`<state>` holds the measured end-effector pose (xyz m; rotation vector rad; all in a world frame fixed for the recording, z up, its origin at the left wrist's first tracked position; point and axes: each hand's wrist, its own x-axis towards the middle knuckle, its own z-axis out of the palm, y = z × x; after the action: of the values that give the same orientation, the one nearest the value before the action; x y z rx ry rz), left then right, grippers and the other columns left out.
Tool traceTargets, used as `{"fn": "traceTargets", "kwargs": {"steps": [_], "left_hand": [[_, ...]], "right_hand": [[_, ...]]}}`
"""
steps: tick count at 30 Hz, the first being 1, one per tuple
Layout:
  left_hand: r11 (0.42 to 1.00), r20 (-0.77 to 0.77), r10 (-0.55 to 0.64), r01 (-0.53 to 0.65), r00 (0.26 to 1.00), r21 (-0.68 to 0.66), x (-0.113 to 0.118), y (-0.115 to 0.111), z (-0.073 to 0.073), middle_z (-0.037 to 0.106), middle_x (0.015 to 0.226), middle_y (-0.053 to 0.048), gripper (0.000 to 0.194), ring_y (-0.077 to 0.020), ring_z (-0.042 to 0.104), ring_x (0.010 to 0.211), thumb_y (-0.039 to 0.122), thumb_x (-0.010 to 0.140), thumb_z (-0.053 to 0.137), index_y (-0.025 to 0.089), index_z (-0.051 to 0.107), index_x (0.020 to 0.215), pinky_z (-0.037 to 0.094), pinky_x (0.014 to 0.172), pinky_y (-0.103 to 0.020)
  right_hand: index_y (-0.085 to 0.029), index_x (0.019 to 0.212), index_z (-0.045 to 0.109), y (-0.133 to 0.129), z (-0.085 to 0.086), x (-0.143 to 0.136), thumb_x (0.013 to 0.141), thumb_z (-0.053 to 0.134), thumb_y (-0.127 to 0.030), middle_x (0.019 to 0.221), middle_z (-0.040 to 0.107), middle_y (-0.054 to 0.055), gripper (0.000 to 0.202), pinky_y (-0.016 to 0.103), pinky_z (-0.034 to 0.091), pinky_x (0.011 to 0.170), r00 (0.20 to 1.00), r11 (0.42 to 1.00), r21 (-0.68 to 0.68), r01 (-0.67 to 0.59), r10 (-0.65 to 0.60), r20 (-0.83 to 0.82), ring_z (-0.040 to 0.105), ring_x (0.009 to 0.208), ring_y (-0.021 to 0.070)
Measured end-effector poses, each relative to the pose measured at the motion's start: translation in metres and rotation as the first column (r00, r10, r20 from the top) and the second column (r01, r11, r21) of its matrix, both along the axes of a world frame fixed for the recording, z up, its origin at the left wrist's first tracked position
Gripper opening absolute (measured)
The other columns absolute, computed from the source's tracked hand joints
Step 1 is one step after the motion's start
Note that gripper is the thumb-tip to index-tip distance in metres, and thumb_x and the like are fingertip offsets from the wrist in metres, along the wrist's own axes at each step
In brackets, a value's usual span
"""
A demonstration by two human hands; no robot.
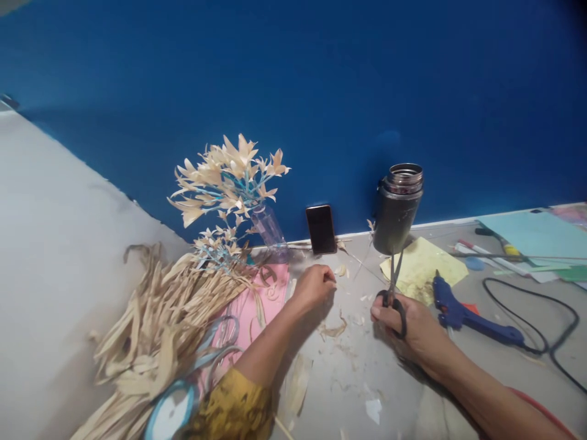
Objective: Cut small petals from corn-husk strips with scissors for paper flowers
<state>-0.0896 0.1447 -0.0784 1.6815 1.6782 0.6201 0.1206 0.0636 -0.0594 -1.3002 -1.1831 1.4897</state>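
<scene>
My right hand (408, 330) is closed round the black handles of a pair of scissors (393, 278), whose blades point up, slightly apart, in front of a dark metal flask (398, 211) with no lid. On the grey table (339, 379), my left hand (316, 286) rests curled, fingertips drawn together; whatever they may pinch is too small to see. Just beyond it a phone (321, 229) leans against the blue wall. Pale flowers (229, 177) on blue stems stand in a clear vase (269, 229) behind my left hand.
Dried husks (151, 324) are heaped at the left beside pink paper (257, 299) and a tape roll (170, 412). At the right lie a blue glue gun (472, 318) with its black cord, yellow paper (424, 263) and light blue sheets (536, 235). Scraps litter the middle.
</scene>
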Motion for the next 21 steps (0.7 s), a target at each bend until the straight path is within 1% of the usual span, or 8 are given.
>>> {"fn": "traceTargets", "kwargs": {"steps": [2, 4, 6, 8, 10, 15, 18, 21], "left_hand": [[0.999, -0.096, -0.036, 0.039, 0.995, 0.027, 0.008, -0.007, -0.002, 0.063, 0.081, -0.003, 0.010, -0.0175, 0.056, 0.076, 0.013, 0.069, 0.066, 0.019, 0.067, 0.076, 0.039, 0.071, -0.029], [0.997, -0.170, -0.046, 0.055, 0.984, 0.048, 0.015, -0.010, -0.003, 0.062, 0.086, -0.004, 0.008, -0.0183, 0.056, 0.078, 0.014, 0.072, 0.064, 0.020, 0.066, 0.078, 0.038, 0.072, -0.029], [0.997, -0.225, -0.056, 0.069, 0.973, 0.047, 0.019, -0.010, -0.004, 0.062, 0.087, -0.005, 0.006, -0.0184, 0.055, 0.078, 0.015, 0.075, 0.061, 0.019, 0.064, 0.075, 0.037, 0.071, -0.029], [0.996, -0.261, -0.070, 0.083, 0.963, 0.040, 0.021, -0.009, -0.005, 0.061, 0.086, -0.005, 0.008, -0.0182, 0.055, 0.077, 0.015, 0.077, 0.059, 0.019, 0.062, 0.071, 0.036, 0.070, -0.029], [0.994, -0.283, -0.084, 0.099, 0.955, 0.038, 0.021, -0.008, -0.007, 0.061, 0.085, -0.005, 0.009, -0.0181, 0.054, 0.077, 0.014, 0.078, 0.058, 0.019, 0.061, 0.072, 0.036, 0.069, -0.028], [0.987, -0.289, -0.126, 0.149, 0.949, 0.058, 0.020, -0.007, -0.010, 0.062, 0.088, -0.004, 0.011, -0.0182, 0.054, 0.081, 0.012, 0.079, 0.056, 0.021, 0.060, 0.084, 0.035, 0.070, -0.028], [0.987, -0.290, -0.131, 0.152, 0.948, 0.052, 0.021, -0.007, -0.011, 0.061, 0.087, -0.004, 0.007, -0.0180, 0.054, 0.079, 0.014, 0.081, 0.057, 0.021, 0.059, 0.079, 0.034, 0.068, -0.028], [0.989, -0.289, -0.116, 0.136, 0.950, 0.051, 0.020, -0.007, -0.012, 0.060, 0.090, -0.004, 0.007, -0.0172, 0.054, 0.079, 0.015, 0.081, 0.056, 0.020, 0.059, 0.077, 0.034, 0.068, -0.028]], "right_hand": [[-0.018, 0.069, 0.062, 0.000, 0.000, 0.000, 0.071, 0.071, -0.042, 0.056, 0.050, -0.004, 0.026, 0.025, 0.034, 0.050, 1.000, 1.000, 0.007, 0.001, -0.001, 0.020, 0.042, 0.052, 0.0122], [-0.019, 0.069, 0.062, 0.000, 0.000, 0.000, 0.071, 0.071, -0.042, 0.056, 0.050, -0.003, 0.025, 0.025, 0.035, 0.050, 0.999, 1.000, 0.016, -0.007, 0.006, 0.043, 0.043, 0.052, 0.0125], [-0.019, 0.068, 0.062, 0.000, -0.001, 0.000, 0.070, 0.071, -0.041, 0.056, 0.050, -0.003, 0.024, 0.025, 0.035, 0.050, 0.997, 0.999, 0.024, -0.023, 0.021, 0.068, 0.043, 0.052, 0.0129], [-0.019, 0.068, 0.063, 0.000, -0.002, 0.001, 0.070, 0.071, -0.041, 0.055, 0.050, -0.003, 0.023, 0.025, 0.035, 0.050, 0.995, 0.999, 0.033, -0.036, 0.033, 0.090, 0.043, 0.052, 0.0131], [-0.019, 0.069, 0.062, 0.000, -0.002, 0.001, 0.069, 0.070, -0.040, 0.055, 0.049, -0.003, 0.022, 0.025, 0.035, 0.050, 0.995, 0.999, 0.026, -0.046, 0.043, 0.094, 0.042, 0.052, 0.0129], [-0.019, 0.071, 0.060, 0.001, -0.003, 0.000, 0.068, 0.071, -0.039, 0.057, 0.049, -0.004, 0.023, 0.024, 0.033, 0.050, 0.994, 0.997, -0.020, -0.069, 0.070, 0.079, 0.041, 0.052, 0.0121], [-0.019, 0.072, 0.059, 0.001, -0.004, 0.001, 0.069, 0.071, -0.038, 0.056, 0.048, -0.004, 0.023, 0.024, 0.031, 0.049, 0.992, 0.995, -0.035, -0.089, 0.092, 0.087, 0.039, 0.052, 0.0114], [-0.018, 0.073, 0.060, 0.001, -0.006, 0.001, 0.070, 0.072, -0.039, 0.058, 0.049, -0.004, 0.024, 0.023, 0.032, 0.049, 0.990, 0.993, -0.034, -0.109, 0.112, 0.082, 0.040, 0.053, 0.0116]]}}
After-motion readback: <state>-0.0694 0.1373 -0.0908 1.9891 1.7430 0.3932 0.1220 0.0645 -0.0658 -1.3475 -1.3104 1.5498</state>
